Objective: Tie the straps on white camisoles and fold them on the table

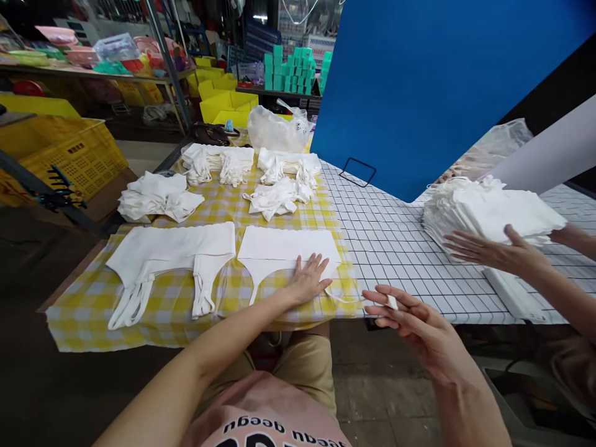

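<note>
A white strappy top (267, 243) lies flat on the yellow checked cloth, right in front of me. My left hand (307, 279) rests on its right part, palm down with the fingers spread. From beside that hand a thin white shoulder strap (342, 300) runs right, past the cloth's edge. My right hand (410, 323) has the strap's end pinched between its fingers, just off the table's front edge. To the left lies another white top (172, 245), its straps hanging toward me. Beyond them are a crumpled white top (279, 197) and a loose heap of white tops (158, 195).
Folded white stacks (216, 160) stand farther back, before a clear plastic bag (279, 127). A blue board (410, 81) leans over the grid-patterned cloth (382, 248). At right, another person's hands (507, 251) hold a thick white pile (488, 208). A yellow crate (69, 155) stands left.
</note>
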A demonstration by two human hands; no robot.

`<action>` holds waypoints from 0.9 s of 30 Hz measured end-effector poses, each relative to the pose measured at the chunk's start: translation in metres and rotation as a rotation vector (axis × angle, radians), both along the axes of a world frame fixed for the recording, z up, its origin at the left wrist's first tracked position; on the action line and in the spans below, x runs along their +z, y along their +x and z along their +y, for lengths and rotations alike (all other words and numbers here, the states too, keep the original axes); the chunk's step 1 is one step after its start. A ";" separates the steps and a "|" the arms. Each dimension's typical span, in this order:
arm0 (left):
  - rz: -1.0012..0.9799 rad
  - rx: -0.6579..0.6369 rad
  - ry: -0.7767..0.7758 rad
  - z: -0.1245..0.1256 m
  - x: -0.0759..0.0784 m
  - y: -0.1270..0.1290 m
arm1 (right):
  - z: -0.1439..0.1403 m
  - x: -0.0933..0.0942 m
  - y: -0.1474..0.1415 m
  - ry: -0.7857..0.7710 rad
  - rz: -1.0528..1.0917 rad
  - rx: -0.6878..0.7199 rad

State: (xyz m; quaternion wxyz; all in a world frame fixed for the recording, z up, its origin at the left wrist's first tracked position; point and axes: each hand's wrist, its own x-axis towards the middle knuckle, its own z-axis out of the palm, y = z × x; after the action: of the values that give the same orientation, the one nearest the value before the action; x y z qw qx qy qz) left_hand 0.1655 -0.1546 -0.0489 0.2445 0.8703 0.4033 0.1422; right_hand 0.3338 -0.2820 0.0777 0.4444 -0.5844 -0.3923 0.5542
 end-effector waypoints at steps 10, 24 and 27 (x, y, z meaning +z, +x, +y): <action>-0.583 -0.075 -0.053 -0.031 0.073 -0.001 | 0.042 -0.014 -0.025 -0.024 -0.277 0.154; -0.552 0.004 -0.191 -0.022 0.063 -0.004 | 0.047 -0.029 -0.027 0.085 -0.753 0.260; -0.600 0.000 -0.479 -0.019 0.062 -0.009 | 0.049 -0.036 -0.024 0.122 -0.789 0.298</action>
State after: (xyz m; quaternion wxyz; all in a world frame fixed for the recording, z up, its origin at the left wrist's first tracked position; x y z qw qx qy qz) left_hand 0.1569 -0.1739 0.0134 0.5481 0.7081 0.3356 0.2925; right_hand 0.3100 -0.2328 0.0421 0.2091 -0.6614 -0.6444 0.3219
